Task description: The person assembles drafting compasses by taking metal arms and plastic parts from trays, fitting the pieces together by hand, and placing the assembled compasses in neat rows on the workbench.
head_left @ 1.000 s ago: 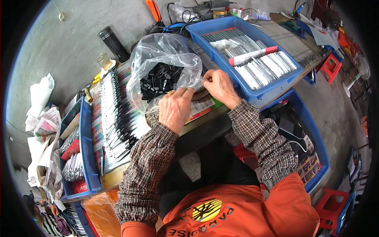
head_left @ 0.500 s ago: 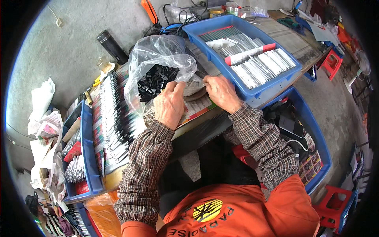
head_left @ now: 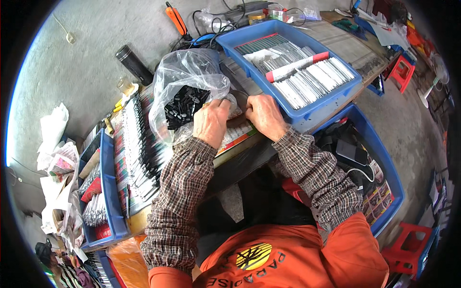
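Over the front edge of the bench, my left hand (head_left: pixel 210 122) is closed, thumb and forefinger pinched together. My right hand (head_left: pixel 267 117) faces it a short gap away, also in a pinch. Whatever the fingertips hold is too small or hidden to make out. Just behind and between them lies a round brown dish-like thing (head_left: pixel 238 116), partly covered by the hands. Left of it sits a clear plastic bag (head_left: pixel 192 65), its mouth spread, full of small black pieces (head_left: pixel 184 104). My left hand is right beside the bag's edge.
Thin silvery strips with black ends (head_left: pixel 137 158) lie in a long row at left, near a blue tray (head_left: pixel 115 192). Another blue tray (head_left: pixel 314 109) holds packed flat pieces. Below it stands a blue bin (head_left: pixel 396 192). A dark bottle (head_left: pixel 133 65) and orange-handled tool (head_left: pixel 176 20) are behind.
My two hands have come closer together, their fingertips a little lower. The view has shifted slightly. Bag and trays stay in place.
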A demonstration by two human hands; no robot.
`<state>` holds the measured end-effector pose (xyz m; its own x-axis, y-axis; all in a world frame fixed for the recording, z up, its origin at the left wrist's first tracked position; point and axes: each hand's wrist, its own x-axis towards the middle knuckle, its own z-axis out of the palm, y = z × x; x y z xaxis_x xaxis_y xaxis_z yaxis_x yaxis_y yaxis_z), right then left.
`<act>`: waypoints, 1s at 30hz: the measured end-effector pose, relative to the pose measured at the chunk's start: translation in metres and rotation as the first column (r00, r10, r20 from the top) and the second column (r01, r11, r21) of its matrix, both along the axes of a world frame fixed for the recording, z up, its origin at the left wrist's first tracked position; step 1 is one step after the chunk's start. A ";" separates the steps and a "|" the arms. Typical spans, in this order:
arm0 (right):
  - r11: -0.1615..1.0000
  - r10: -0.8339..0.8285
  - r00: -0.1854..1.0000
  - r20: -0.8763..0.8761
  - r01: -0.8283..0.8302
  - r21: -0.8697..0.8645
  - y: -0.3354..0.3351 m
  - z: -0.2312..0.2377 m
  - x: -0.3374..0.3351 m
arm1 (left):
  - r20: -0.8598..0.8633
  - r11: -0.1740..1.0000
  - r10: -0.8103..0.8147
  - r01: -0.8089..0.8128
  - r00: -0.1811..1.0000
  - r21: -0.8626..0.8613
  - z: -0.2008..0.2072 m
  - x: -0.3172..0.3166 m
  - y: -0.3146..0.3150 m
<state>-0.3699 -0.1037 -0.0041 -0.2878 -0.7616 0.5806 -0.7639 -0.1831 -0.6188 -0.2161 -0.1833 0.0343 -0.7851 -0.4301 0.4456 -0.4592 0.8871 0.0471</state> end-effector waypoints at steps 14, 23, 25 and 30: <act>0.991 -0.095 0.993 -0.071 0.088 -0.097 0.014 0.011 0.013 | 0.051 0.994 -0.100 0.103 0.994 -0.043 0.004 -0.008 -0.009; 0.976 -0.090 0.996 0.025 0.083 0.199 -0.017 0.018 0.009 | 0.021 0.994 -0.052 0.049 0.998 0.095 0.006 -0.001 -0.011; 0.980 -0.110 0.994 0.010 0.107 0.167 -0.022 0.013 0.008 | 0.016 0.992 -0.061 0.059 0.998 0.114 0.006 0.000 -0.011; 0.985 -0.080 0.994 0.071 0.068 0.161 -0.020 0.012 0.006 | 0.001 0.997 -0.030 0.030 1.000 0.068 0.003 0.003 -0.015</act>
